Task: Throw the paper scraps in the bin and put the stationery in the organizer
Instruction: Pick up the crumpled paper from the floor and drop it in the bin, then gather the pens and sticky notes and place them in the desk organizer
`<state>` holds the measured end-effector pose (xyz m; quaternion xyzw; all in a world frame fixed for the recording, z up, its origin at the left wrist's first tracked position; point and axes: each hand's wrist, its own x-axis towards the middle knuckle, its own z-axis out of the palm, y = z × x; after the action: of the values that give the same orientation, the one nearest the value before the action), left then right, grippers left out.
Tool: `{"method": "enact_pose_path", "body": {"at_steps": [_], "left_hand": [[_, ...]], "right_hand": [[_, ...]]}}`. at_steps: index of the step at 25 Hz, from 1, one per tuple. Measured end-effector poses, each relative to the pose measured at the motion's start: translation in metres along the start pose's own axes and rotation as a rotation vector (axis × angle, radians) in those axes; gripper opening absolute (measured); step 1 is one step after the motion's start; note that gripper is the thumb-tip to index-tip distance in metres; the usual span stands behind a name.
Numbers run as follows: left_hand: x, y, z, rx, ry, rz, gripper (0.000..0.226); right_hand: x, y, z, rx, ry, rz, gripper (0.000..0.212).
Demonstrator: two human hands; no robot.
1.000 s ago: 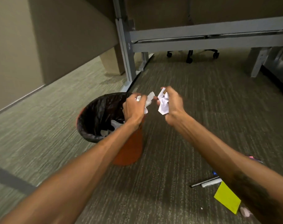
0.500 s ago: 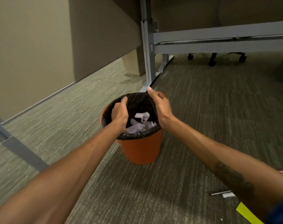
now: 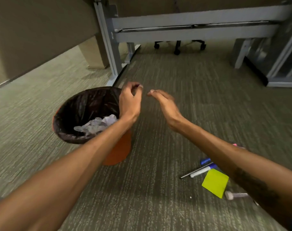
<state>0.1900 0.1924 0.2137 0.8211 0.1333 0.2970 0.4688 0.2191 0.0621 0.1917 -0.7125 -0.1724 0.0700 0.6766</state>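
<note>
The scraps (image 3: pixel 98 125) lay crumpled in the bin (image 3: pixel 118 152), an orange tub lined with a black bag (image 3: pixel 85 105), standing on the carpet (image 3: pixel 158 205) at the left. No loose scraps showed on the carpet in view, so the paper half of the task looked done.

The left hand (image 3: pixel 129 101) hung just past the bin's far rim, fingers curled loosely inward and holding nothing. The right hand (image 3: pixel 165 104) floated beside it over bare carpet, apart from it, fingers slack and drooping, also empty.

The stationery lay well apart from the bin, at the lower right, partly under the right forearm: a marker (image 3: pixel 202 170) with a thin dark pen (image 3: pixel 188 175) touching alongside it, a blue item (image 3: pixel 205 160), a yellow pad (image 3: pixel 215 184), a small pale eraser-like piece (image 3: pixel 229 195) and a pink tip (image 3: pixel 234 144) behind the arm. What some of these were was too blurred to tell.

The step in hand seemed to be the turn from bin to stationery. The next move would likely call for swinging the hands down and right and pinching the thin pen off the carpet pile. No organizer was in view, so it would have to be found first.
</note>
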Motion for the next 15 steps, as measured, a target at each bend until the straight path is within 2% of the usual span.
{"method": "enact_pose_path", "body": {"at_steps": [4,9,12,15], "left_hand": [[-0.037,0.006,0.070,-0.088,-0.207,0.037,0.017],[-0.091,-0.004,0.150,-0.060,-0.462,-0.035,0.024],[-0.118,-0.012,0.191,0.004,-0.598,-0.063,0.029],[-0.142,-0.021,0.218,0.098,-0.717,-0.057,0.032]], "right_hand": [[-0.020,0.026,-0.072,-0.073,0.111,-0.014,0.026],[-0.055,0.063,-0.140,-0.113,0.238,0.021,0.012],[-0.081,0.088,-0.177,-0.229,0.257,0.077,0.014],[-0.109,0.109,-0.209,-0.232,0.296,0.149,0.012]]}}
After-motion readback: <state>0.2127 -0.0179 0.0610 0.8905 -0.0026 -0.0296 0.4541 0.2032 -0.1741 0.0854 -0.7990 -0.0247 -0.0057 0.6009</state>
